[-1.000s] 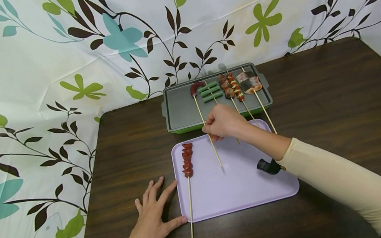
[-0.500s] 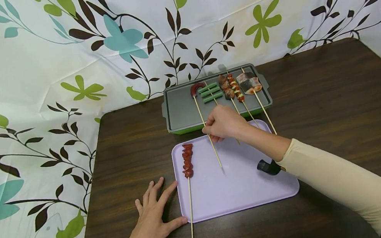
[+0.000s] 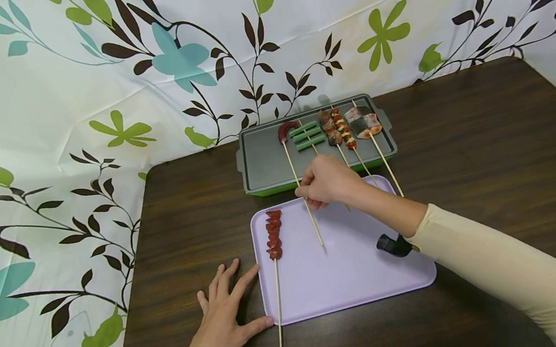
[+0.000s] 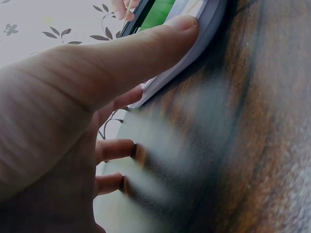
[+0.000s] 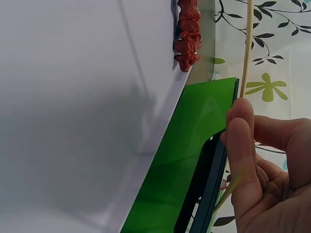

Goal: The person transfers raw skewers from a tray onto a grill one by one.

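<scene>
My right hand (image 3: 327, 181) pinches the stick of a skewer whose curved dark-red sausage-like piece (image 3: 287, 129) lies on the grey grill plate (image 3: 264, 163). The stick's lower end hangs over a lilac tray (image 3: 345, 279). In the right wrist view, thumb and fingers close on the stick (image 5: 247, 53). My left hand (image 3: 222, 320) is spread at the tray's left edge, its thumb and index finger at the rim and its other fingertips on the table. A skewer of red meat chunks (image 3: 273, 233) lies along the tray's left side, its stick running past the front edge.
On the grill's right half lie skewers of green stalks (image 3: 308, 134), brown meat (image 3: 330, 126), red-and-yellow pieces (image 3: 343, 128) and fish slices (image 3: 363, 121). A black strap end (image 3: 394, 245) hangs from the right sleeve over the tray. Behind the wooden table (image 3: 484, 146) hangs a patterned cloth (image 3: 294, 36).
Almost nothing differs; the view shifts very slightly. The right hand keeps its pinch on the skewer stick, and the left hand stays at the tray's edge.
</scene>
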### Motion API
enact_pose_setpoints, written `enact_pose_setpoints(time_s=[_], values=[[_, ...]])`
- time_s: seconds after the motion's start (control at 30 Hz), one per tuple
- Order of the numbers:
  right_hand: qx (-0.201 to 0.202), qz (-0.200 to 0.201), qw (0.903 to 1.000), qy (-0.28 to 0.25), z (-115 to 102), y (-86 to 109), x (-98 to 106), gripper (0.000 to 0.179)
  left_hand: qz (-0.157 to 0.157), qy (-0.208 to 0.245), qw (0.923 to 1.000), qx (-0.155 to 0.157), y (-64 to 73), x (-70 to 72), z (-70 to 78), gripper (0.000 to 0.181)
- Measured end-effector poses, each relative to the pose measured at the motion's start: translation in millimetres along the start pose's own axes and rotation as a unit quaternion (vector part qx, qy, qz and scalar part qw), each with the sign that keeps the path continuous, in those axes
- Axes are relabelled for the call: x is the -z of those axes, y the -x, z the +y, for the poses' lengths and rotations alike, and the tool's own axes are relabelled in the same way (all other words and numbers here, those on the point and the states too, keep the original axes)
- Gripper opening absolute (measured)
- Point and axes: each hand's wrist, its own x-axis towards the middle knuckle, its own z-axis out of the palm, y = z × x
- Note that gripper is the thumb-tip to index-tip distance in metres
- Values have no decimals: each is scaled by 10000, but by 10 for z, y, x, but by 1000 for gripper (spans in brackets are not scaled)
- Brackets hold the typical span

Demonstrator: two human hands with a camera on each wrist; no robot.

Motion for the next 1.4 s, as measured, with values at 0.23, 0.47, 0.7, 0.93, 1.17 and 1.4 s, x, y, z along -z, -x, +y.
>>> enact_pose_setpoints(time_s=[0.23,0.47,0.7,0.93,1.17,1.4], values=[[33,-20,9999,118,3,50,-5,30,4,-5,10000,21,9,-7,-1,91],[64,-24,9997,224,66,128,9,28,-27,-1,10000,15,10,1,14,91],[243,86,9997,14,120,290,22,25,-92,-20,9999,78,-1,19,25,91],[746,111,9971,-126,87,540,-149,16,-132,-33,9998,149,-5,23,14,91],[1144,-9,9933,-185,25,761,-391,10,-127,-48,9998,155,-13,24,19,91],[1495,-293,9883,-41,-33,900,-654,10,-73,-50,9999,92,-8,18,9,91]])
